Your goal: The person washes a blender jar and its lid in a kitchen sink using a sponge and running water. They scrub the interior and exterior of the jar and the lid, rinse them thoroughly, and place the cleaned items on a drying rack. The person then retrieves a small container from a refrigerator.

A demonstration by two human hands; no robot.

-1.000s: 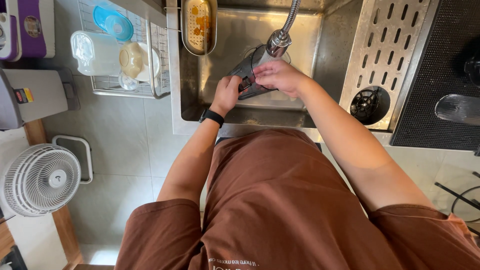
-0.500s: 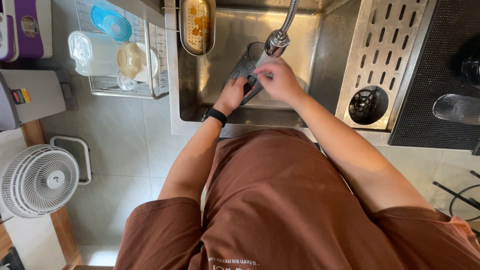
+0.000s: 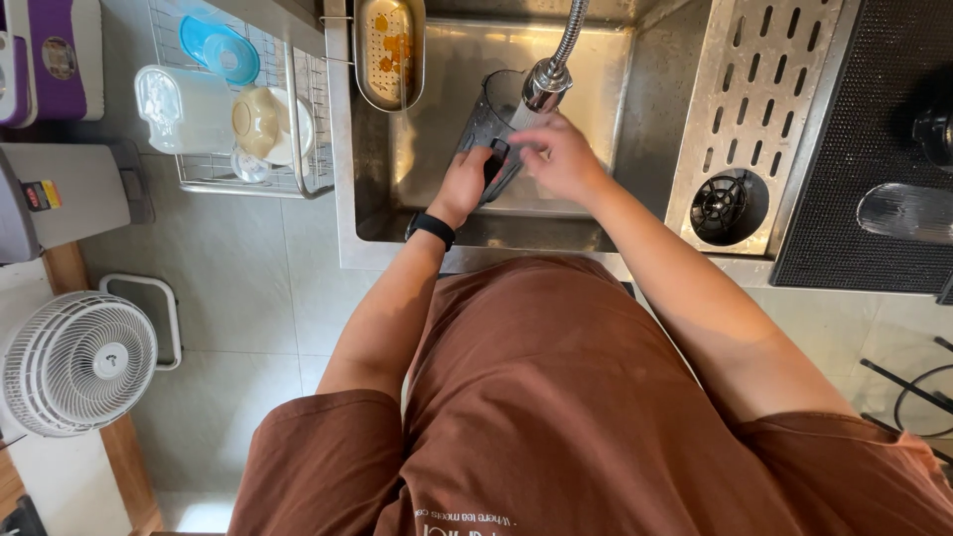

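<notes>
I stand at a steel sink (image 3: 655, 109) and look straight down. My left hand (image 3: 465, 184), with a black band on its wrist, grips the handle side of a dark see-through jug (image 3: 488, 117) held inside the basin. My right hand (image 3: 558, 154) is blurred and rests against the jug's right side, just under the head of the flexible steel tap (image 3: 547, 81). Whether the right hand holds a sponge cannot be told.
A steel strainer basket (image 3: 390, 50) with orange food scraps hangs on the sink's left rim. A wire rack (image 3: 238, 169) to the left holds a blue lid, a white container and a bowl. A perforated drainboard (image 3: 754, 109) and a black mat lie to the right. A white fan (image 3: 77, 362) stands on the floor.
The jug has turned more upright under the tap. My right hand has slid along its side.
</notes>
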